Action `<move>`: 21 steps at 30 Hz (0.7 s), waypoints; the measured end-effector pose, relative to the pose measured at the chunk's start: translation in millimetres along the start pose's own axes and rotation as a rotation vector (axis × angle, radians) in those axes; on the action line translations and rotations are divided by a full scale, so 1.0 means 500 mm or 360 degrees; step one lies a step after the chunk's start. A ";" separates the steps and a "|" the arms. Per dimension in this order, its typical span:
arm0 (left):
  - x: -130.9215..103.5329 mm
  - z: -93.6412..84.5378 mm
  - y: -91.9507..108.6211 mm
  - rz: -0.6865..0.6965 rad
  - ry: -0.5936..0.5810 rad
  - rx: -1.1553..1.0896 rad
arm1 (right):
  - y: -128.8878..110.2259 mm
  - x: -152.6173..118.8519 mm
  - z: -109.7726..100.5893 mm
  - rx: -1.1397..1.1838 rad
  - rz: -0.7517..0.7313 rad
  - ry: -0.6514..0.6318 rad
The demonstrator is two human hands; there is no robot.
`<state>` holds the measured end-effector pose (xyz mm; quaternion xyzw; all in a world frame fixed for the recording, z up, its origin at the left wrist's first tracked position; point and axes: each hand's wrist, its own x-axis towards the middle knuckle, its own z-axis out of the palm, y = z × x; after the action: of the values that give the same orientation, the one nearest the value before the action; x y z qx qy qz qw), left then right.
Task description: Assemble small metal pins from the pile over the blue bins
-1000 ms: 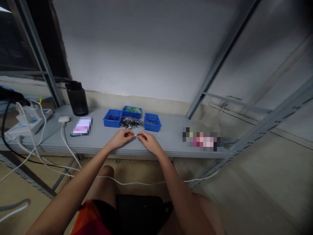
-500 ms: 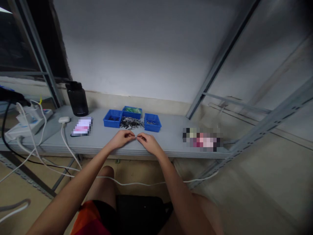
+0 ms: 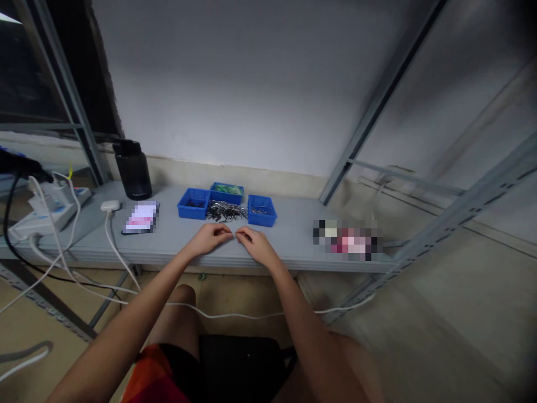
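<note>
My left hand (image 3: 210, 237) and my right hand (image 3: 252, 242) meet over the front part of the grey shelf, fingertips pinched close together. Between them is a tiny pale piece, too small to name. Just behind lies a pile of thin metal and black parts (image 3: 226, 210). Left of the pile is a blue bin (image 3: 193, 211) with dark parts in it. Another blue bin (image 3: 227, 196), holding something green, stands at the back. To the right, a third blue bin (image 3: 262, 217) contains some thin metal pieces.
The grey shelf (image 3: 168, 242) also bears a black bottle (image 3: 133, 170), a phone (image 3: 141, 217), a white charger (image 3: 111, 206) and a power strip (image 3: 50, 215) with cables at left. Blurred-out items (image 3: 350, 240) lie at right. A white cable (image 3: 251, 317) hangs below the shelf edge.
The fingertips of my right hand have shifted very slightly right. Otherwise the hands and the parts stay where they were.
</note>
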<state>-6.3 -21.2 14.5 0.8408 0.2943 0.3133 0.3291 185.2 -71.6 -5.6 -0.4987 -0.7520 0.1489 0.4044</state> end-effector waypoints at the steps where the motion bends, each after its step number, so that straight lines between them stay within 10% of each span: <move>1: 0.000 0.000 -0.001 0.0004 0.0023 0.0037 | 0.002 0.000 0.001 0.0019 0.0018 0.0025; 21: 0.000 0.000 0.005 0.0039 0.0182 -0.0010 | 0.003 -0.001 -0.001 -0.0009 0.0026 -0.0014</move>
<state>-5.6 -22.7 16.7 0.8239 0.3014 0.3658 0.3106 186.5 -71.5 -6.2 -0.5052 -0.7502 0.1524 0.3984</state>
